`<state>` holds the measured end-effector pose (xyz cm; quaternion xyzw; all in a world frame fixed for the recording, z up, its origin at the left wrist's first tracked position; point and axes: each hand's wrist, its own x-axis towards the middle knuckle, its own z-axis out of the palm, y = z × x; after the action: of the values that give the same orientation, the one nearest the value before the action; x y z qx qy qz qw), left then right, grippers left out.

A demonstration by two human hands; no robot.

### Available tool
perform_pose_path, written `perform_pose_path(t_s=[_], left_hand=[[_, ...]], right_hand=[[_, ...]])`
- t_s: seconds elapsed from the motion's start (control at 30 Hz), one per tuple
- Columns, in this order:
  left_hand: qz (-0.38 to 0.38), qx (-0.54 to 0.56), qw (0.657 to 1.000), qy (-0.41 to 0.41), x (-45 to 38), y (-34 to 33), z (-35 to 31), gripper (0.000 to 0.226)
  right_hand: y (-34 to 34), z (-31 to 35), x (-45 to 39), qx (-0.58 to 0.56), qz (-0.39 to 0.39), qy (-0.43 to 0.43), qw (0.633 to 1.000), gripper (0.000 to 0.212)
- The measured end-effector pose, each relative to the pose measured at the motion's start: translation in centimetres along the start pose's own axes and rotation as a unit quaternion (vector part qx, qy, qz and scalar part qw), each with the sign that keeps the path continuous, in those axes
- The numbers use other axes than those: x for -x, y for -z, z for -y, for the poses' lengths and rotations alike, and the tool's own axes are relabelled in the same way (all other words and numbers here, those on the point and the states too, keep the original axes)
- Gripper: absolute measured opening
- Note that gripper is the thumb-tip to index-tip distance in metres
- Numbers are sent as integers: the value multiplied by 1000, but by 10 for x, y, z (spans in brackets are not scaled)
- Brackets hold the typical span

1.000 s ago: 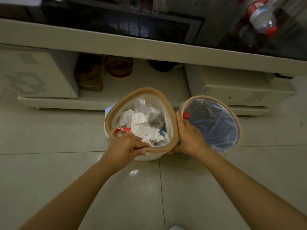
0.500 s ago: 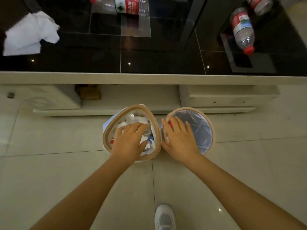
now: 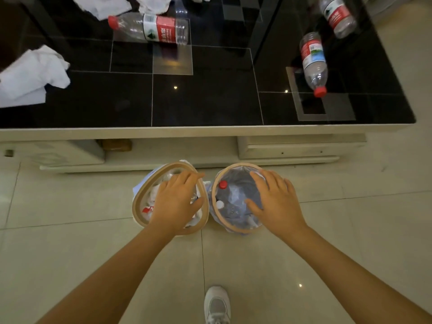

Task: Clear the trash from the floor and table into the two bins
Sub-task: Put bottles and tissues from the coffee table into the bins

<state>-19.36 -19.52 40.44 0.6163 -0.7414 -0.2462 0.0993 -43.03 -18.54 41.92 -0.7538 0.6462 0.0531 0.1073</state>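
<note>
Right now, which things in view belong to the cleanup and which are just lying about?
Belongs to the job:
left bin
right bin
three bottles on the table
crumpled tissues

Just there:
brown item on the shelf
shoe

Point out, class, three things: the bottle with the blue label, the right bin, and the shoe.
Blue-label bottle (image 3: 313,57): head view, on its label.
Right bin (image 3: 218,215): head view, on the rim's left side.
Shoe (image 3: 217,305): head view, on its upper.

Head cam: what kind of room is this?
Probably a home living room: a low black glass-topped table with a shelf underneath, a pale tiled floor, and two small lined bins.
</note>
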Motion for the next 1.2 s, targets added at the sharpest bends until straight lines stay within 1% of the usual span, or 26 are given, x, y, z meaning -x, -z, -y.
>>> perform_pose_path(t_s=[0.03, 0.1, 0.13, 0.17, 0.2, 0.23, 0.27, 0.33, 0.37, 0.4, 0.47, 0.57, 0.7, 0.8, 0.9, 1.0, 1.2], left_hand=[[6, 21, 1000, 12, -2, 5, -4, 57], [30, 79, 994, 65, -8, 15, -12, 65], [40, 78, 994, 64, -10, 20, -13, 65], [31, 73, 995, 53, -14, 29, -16, 61], [4, 44, 999, 21, -19, 35, -15, 57], [-9, 52, 999, 15, -23, 44, -15, 56], [-16, 35, 999, -13, -28, 47, -9, 55], [1, 2, 999, -52, -44, 62, -2, 52], [8, -5, 998, -60, -51, 72, 0, 52], [0, -16, 998, -67, -58, 84, 2, 55], [-33, -52, 994, -85, -74, 106, 9, 58], [-58, -74, 991, -91, -97, 128, 29, 59], [-38, -117, 989, -86, -119, 134, 53, 58], [-34, -125, 989, -78, -132, 133, 58, 56], [-33, -141, 985, -89, -151, 135, 47, 48], [-42, -142, 984, -99, -177, 134, 27, 49], [-65, -154, 980, -109, -243, 111, -41, 49]], right_hand=[[6, 1, -2, 0, -3, 1, 1000, 65], [16, 7, -7, -3, -5, -3, 1000, 64], [22, 10, -9, -5, -6, -8, 1000, 63], [28, 13, -12, -5, -9, -14, 1000, 63], [34, 16, -17, -1, -15, -18, 1000, 62], [41, 19, -22, 4, -19, -23, 1000, 61], [48, 22, -27, 9, -23, -27, 999, 60], [62, 28, -38, 17, -23, -31, 999, 61], [69, 33, -45, 18, -20, -32, 999, 62], [76, 38, -51, 20, -21, -32, 999, 62], [87, 49, -67, 16, -27, -34, 999, 63], [93, 66, -92, 2, -38, -44, 998, 65], [93, 83, -121, -9, -45, -50, 998, 64], [97, 86, -140, -5, -53, -39, 998, 61], [106, 71, -159, 14, -59, -38, 997, 58], [117, 41, -176, 24, -67, -49, 996, 61], [134, -55, -213, 17, -76, -54, 996, 56]])
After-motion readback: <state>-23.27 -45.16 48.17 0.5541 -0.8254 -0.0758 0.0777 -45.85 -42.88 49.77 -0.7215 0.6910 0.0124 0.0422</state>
